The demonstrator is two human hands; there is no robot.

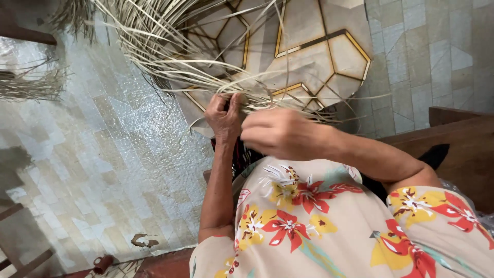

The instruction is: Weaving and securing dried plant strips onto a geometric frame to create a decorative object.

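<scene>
Soft daylight, glare on floor tiles [103,134], slight motion blur w/ right hand [280,134].

Pale mottled floor tiles [92,154] gleam with daylight; a gold-lined geometric inlay [319,46] sits ahead, a dark wooden bench [463,149] at right.

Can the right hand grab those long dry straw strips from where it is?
Probably yes. The right hand is already up against the straw strips, right beside the left hand that grips them, and nothing sits between them.

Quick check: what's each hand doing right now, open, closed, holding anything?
Left hand: closed on the dried straw strands.
Right hand: fingers curled at the same strands; grip blurred, cannot tell.
</scene>
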